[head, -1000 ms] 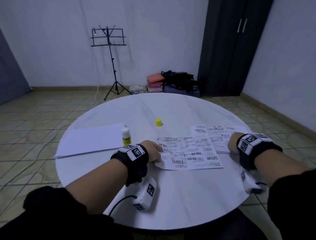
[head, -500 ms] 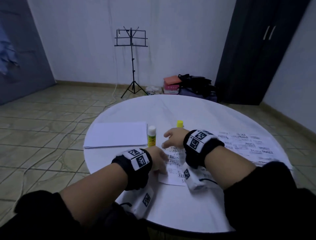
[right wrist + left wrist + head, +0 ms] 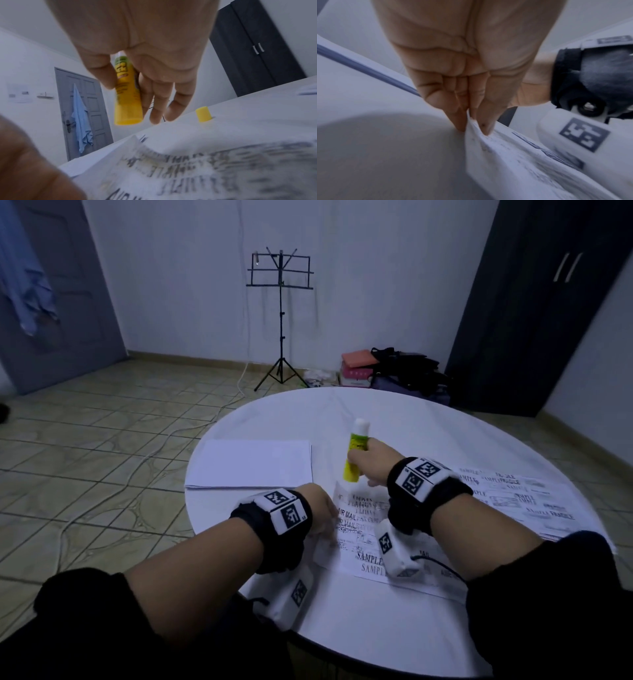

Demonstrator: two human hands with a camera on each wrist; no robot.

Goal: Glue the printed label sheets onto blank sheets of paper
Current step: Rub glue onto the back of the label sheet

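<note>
Two hands work at the bench (image 3: 428, 422): right hand (image 3: 373, 463) grasps the uncapped glue stick (image 3: 356, 453). Left hand (image 3: 471, 83) pinches the printed label sheet's (image 3: 513, 155) edge. Yellow cap (image 3: 203, 114) stands apart; next, glue needs spreading on the sheet.

Round white table (image 3: 428, 440), black music stand (image 3: 281, 313) by the wall, dark wardrobe (image 3: 534, 313), grey door (image 3: 84, 108) — blue cloth (image 3: 80, 116) hanging on it
</note>
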